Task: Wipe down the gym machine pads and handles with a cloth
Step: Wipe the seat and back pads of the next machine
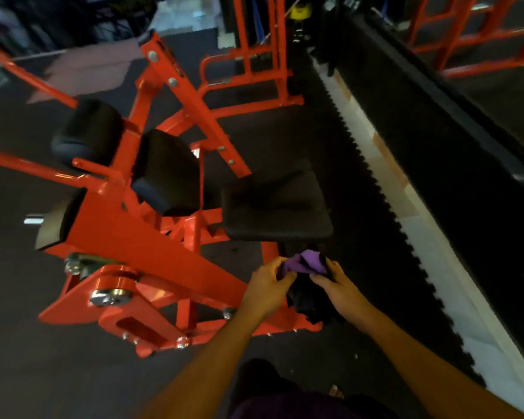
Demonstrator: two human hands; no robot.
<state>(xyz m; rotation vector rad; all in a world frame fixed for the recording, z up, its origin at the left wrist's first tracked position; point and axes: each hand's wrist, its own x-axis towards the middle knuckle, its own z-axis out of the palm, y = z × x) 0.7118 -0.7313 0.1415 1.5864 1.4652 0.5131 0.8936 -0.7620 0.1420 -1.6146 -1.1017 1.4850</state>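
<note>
Dark rubbery gym flooring (285, 137) spreads around a glossy orange steel machine (139, 237) with a flat black seat pad (277, 207) and rounded roller pads (87, 131). Just below the seat's near edge, the left hand (266, 285) and right hand (339, 287) both grip a crumpled purple-and-black cloth (307, 263).

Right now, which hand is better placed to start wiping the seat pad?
Probably left. Both hands grip the cloth, but the left hand sits on the machine's side, under the seat pad; the right hand lies toward the floor edge.
</note>
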